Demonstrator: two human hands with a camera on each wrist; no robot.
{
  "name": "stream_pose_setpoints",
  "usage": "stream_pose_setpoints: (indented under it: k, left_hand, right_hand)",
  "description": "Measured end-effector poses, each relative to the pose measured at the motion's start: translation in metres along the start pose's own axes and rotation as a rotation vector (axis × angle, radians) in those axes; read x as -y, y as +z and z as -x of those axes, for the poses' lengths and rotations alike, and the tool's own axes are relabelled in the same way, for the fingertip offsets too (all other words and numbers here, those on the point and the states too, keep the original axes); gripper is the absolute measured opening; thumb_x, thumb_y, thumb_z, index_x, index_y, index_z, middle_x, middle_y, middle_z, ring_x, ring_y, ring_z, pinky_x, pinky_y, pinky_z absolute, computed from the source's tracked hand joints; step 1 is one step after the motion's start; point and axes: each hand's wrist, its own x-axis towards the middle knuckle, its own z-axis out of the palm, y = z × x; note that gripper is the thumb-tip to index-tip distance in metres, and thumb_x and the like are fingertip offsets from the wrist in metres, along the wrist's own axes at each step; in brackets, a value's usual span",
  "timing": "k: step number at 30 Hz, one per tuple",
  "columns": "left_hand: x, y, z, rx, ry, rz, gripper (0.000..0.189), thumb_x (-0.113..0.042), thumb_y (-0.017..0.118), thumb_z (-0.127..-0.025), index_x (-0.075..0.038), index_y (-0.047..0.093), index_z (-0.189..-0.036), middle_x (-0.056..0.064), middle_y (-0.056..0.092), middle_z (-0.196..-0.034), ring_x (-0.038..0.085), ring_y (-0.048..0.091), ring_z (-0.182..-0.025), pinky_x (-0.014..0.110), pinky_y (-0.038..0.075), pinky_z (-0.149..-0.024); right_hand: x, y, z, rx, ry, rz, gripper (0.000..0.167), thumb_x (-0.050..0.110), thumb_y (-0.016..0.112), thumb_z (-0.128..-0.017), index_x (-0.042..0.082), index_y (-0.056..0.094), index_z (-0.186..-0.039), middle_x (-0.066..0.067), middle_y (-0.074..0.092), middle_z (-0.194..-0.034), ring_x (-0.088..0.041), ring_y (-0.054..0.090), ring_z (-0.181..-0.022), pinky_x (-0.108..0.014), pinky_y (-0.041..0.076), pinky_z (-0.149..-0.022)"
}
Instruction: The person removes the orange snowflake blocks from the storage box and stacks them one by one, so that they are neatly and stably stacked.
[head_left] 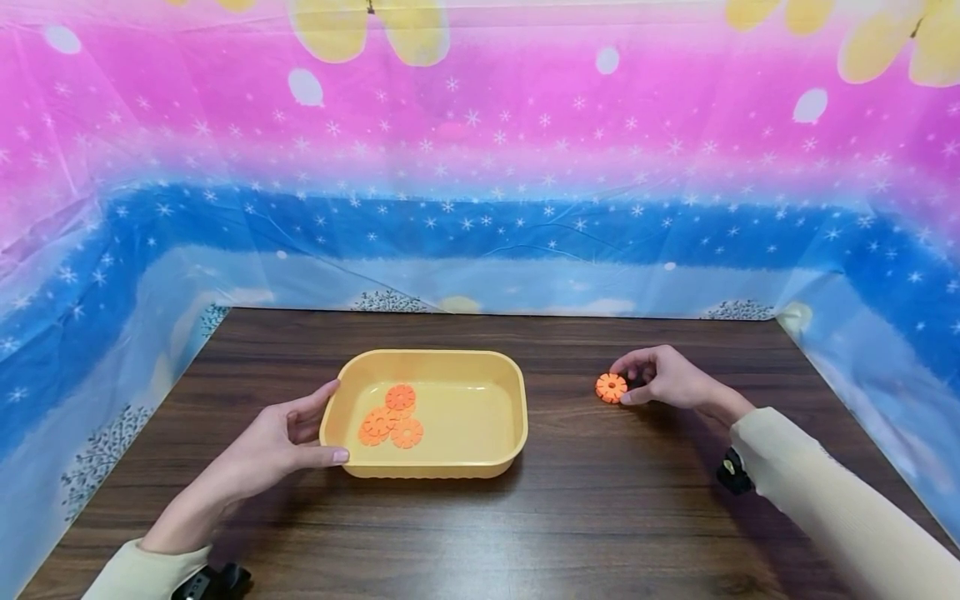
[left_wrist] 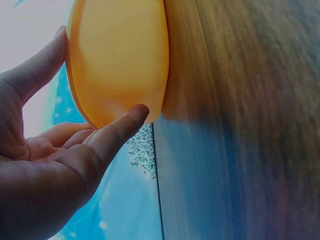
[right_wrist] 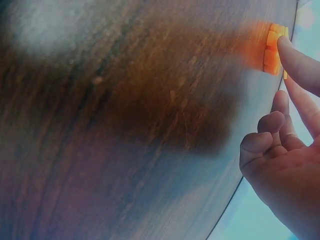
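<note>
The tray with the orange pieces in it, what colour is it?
The tray is yellow, seen best in the head view.

The tub [head_left: 465, 421] is plain yellow, and the discs [head_left: 407, 433] inside it and to its right are all orange. Dark brown wood grain streaks the table [head_left: 600, 533]. The cloth [head_left: 525, 225] behind it shades from pink through bright blue to pale blue, patterned with white snowflakes [head_left: 472, 117], white ovals [head_left: 306, 87], yellow wing shapes [head_left: 327, 29] and dark leafy sprigs [head_left: 390, 302]. The sleeves [head_left: 847, 492] are cream
</note>
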Motion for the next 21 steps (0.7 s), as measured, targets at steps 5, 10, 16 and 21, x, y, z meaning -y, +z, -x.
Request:
stream_pose_setpoints:
  k: [5,10,16,21]
  left_hand:
    - [0.0001,0.0000,-0.0005,-0.001,0.000,-0.006,0.096,-0.022,0.079,-0.074,-0.011,0.020,-0.148,0.014,0.028,-0.147,0.029,0.039,-0.126,0.031,0.049,-0.085]
    - [0.0000,0.0002,-0.0008,-0.001,0.001,-0.010,0.095,-0.021,0.079,-0.074,-0.010,0.019,-0.148,0.014,0.027,-0.147,0.029,0.039,-0.126,0.031,0.049,-0.085]
    - [-0.0012,0.0007,-0.0005,-0.001,-0.005,-0.011,0.095,-0.020,0.078,-0.075,-0.010,0.019,-0.148,0.014,0.026,-0.148,0.029,0.038,-0.126,0.032,0.049,-0.085]
    - [-0.0016,0.0004,-0.0002,0.002,-0.005,0.001,0.095,-0.020,0.078,-0.075,-0.011,0.019,-0.148,0.014,0.027,-0.147,0.029,0.038,-0.127,0.032,0.049,-0.085]
  right_hand:
    - [0.0002,0.0014,0.0005,-0.007,0.001,0.009,0.037,0.018,0.079,-0.074,0.009,0.065,-0.107,-0.016,0.052,-0.090,-0.022,0.037,-0.062,-0.028,0.032,-0.053]
    - [0.0004,0.0026,0.0001,-0.013,0.008,0.037,0.036,0.019,0.079,-0.074,0.011,0.065,-0.106,-0.014,0.052,-0.090,-0.023,0.038,-0.064,-0.029,0.033,-0.054]
    - [0.0010,0.0027,-0.0002,-0.017,0.010,0.043,0.036,0.019,0.080,-0.073,0.011,0.065,-0.106,-0.014,0.052,-0.090,-0.022,0.038,-0.064,-0.028,0.033,-0.054]
    - [0.0017,0.0029,0.0002,-0.020,0.000,0.048,0.035,0.019,0.080,-0.073,0.011,0.065,-0.104,-0.014,0.052,-0.089,-0.023,0.039,-0.064,-0.029,0.033,-0.054]
